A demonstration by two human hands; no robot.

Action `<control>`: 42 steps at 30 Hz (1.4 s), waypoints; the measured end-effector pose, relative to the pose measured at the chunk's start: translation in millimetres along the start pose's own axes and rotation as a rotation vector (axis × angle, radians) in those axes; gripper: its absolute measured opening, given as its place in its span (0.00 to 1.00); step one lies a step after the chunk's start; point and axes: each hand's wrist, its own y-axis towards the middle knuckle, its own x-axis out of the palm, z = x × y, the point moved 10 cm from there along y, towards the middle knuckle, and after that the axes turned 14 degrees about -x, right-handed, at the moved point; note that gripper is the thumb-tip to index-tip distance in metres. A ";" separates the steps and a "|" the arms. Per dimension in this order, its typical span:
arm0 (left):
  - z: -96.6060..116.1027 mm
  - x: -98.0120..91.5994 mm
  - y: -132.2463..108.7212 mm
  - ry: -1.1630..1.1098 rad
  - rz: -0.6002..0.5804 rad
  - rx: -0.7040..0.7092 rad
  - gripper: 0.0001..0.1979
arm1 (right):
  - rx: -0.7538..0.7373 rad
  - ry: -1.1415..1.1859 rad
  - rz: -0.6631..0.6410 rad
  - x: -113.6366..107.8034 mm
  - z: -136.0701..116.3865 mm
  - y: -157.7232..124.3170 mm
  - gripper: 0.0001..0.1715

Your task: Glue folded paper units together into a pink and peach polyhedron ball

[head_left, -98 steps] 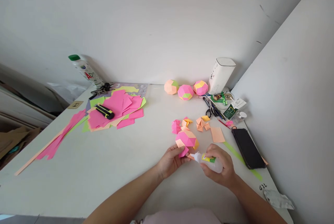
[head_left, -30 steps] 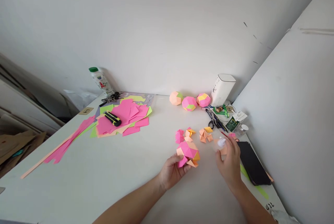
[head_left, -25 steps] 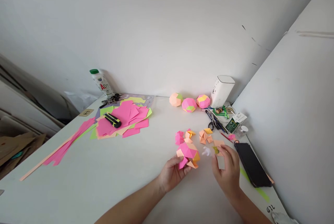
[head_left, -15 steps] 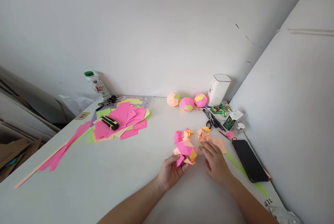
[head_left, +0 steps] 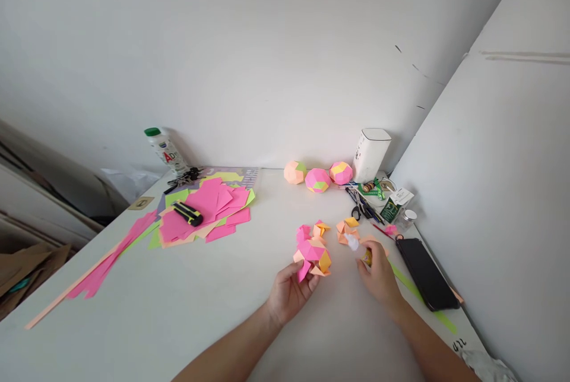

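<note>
My left hand grips a partly built folded-paper ball in pink, peach and orange, with loose flaps on its lower side. To its right, my right hand is closed around a small glue bottle with a white nozzle and a yellow label. The nozzle points up and left, apart from the ball. Just behind the ball lie a pink folded piece and an orange folded piece. More peach and orange folded pieces sit beyond the bottle's tip.
Three finished paper balls stand by the wall. A pile of coloured paper with a box cutter on it lies left. At right are scissors, a phone, a glass jar and a white container.
My right hand now holds the glue bottle, where before it reached down by the peach pieces. It has drawn slightly to the right. The left hand keeps its grip on the paper ball.
</note>
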 end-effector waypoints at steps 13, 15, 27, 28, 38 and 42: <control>-8.1 4.4 -2.6 0.051 -0.003 -0.041 0.06 | 0.203 0.211 0.136 11.5 40.1 -10.7 0.20; -8.9 6.0 -2.8 0.059 -0.013 -0.045 0.06 | 0.200 0.180 0.155 10.3 39.9 -12.0 0.25; -10.3 8.4 -3.0 0.087 -0.045 -0.051 0.07 | -0.462 -0.057 0.436 -68.6 -85.1 -5.2 0.22; -10.8 8.8 -3.0 0.087 -0.050 -0.051 0.07 | -0.511 0.006 0.345 -59.6 -92.5 -4.5 0.21; -16.1 10.9 -4.6 0.109 -0.055 -0.054 0.07 | -0.410 0.324 -0.116 2.7 -100.8 -3.5 0.06; -18.6 10.8 -3.9 0.144 -0.066 -0.061 0.07 | -0.266 0.459 -0.084 5.1 -93.2 -3.6 0.08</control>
